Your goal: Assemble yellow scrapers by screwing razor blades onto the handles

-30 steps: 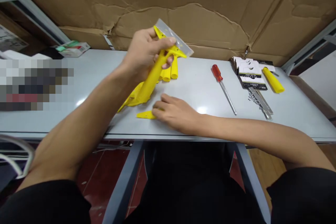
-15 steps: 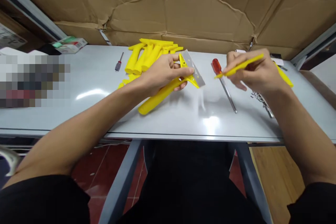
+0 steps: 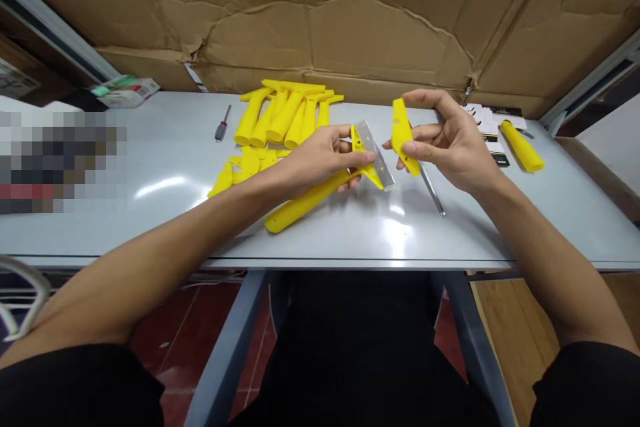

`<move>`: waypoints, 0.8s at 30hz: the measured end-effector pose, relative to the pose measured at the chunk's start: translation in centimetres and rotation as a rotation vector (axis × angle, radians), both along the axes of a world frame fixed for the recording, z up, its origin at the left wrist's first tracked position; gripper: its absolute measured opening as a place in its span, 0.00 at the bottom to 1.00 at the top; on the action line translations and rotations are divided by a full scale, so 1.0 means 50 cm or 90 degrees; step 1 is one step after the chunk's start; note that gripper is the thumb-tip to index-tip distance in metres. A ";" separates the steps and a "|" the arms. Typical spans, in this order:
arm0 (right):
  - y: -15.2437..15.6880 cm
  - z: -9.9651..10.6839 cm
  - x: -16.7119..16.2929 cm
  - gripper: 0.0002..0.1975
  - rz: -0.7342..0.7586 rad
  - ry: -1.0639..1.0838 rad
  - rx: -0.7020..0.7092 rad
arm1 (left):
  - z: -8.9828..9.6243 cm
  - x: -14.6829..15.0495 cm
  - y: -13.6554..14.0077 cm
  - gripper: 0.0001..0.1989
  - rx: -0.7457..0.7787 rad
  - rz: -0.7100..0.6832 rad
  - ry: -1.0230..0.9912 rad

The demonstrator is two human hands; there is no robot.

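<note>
My left hand (image 3: pixel 333 157) is closed round the head of a yellow scraper handle (image 3: pixel 307 203), the thumb pressing a flat metal blade (image 3: pixel 373 150) against it. The handle slants down to the left over the table. Between the thumb and fingers of my right hand (image 3: pixel 445 140) is a yellow plastic cover plate (image 3: pixel 401 137) with small holes, held upright just right of the blade and apart from it. Under that hand lies a screwdriver (image 3: pixel 433 190); its shaft shows, while its handle is mostly hidden.
Several yellow handles (image 3: pixel 287 120) are heaped at the back, with loose yellow plates (image 3: pixel 250 163) in front. A small dark screwdriver (image 3: pixel 223 127) lies left of them. At the right are another yellow handle (image 3: pixel 523 147) and printed cards (image 3: pixel 483 117). Cardboard (image 3: pixel 380 40) lines the back.
My right hand has moved left with the cover plate and turned its broad face into view, close to the blade. My left hand still holds the scraper handle and blade, slightly lower in view.
</note>
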State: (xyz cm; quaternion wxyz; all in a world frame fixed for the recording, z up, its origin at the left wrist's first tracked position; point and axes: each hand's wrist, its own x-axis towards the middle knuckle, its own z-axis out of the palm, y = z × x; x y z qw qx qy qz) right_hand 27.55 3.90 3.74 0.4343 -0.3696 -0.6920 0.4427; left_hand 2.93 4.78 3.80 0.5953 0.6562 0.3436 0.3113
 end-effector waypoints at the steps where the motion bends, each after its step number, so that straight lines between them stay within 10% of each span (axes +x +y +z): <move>1: 0.001 -0.003 -0.002 0.43 -0.006 0.004 -0.012 | -0.001 -0.001 0.001 0.13 0.002 -0.001 -0.001; 10: 0.014 -0.011 0.005 0.26 0.008 0.019 -0.030 | -0.001 -0.003 0.001 0.16 0.003 0.010 0.001; 24: -0.011 -0.012 -0.044 0.30 -0.040 -0.002 0.041 | -0.008 -0.002 0.001 0.25 0.037 -0.012 0.018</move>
